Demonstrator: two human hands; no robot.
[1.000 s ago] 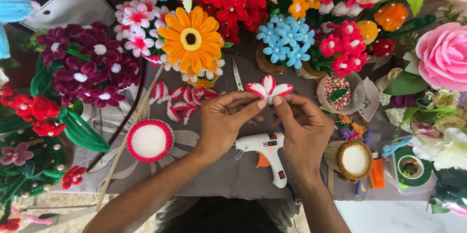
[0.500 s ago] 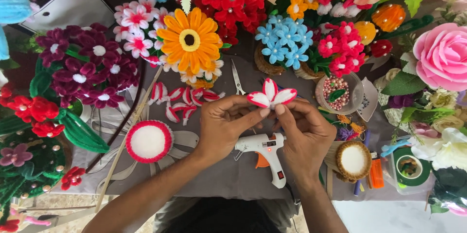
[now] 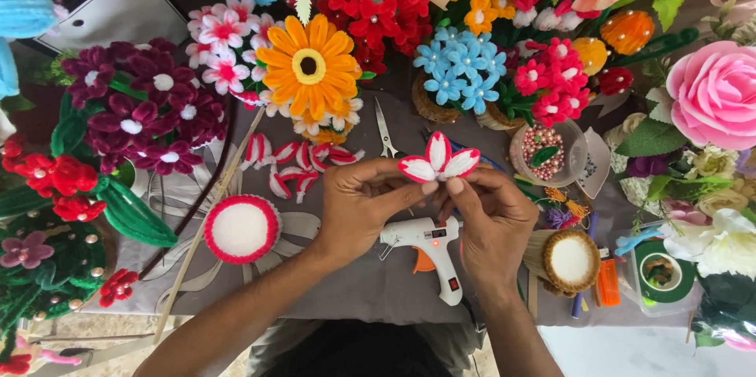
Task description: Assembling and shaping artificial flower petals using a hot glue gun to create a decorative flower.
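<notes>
Both hands — left hand (image 3: pixel 362 204), right hand (image 3: pixel 484 211) — pinch a three-petal cluster (image 3: pixel 438 163); loose petals (image 3: pixel 295 163) left of the grip unattached, glue gun (image 3: pixel 429 245) below.

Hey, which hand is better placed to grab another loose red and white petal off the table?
Left. The left hand lies nearest the loose petals; the right hand is farther away, with both pinching the petal cluster.

glue gun (image 3: pixel 429 247) below petals (image 3: pixel 438 161), disc (image 3: pixel 241 228) left, scissors (image 3: pixel 384 131) perhaps behind
</notes>
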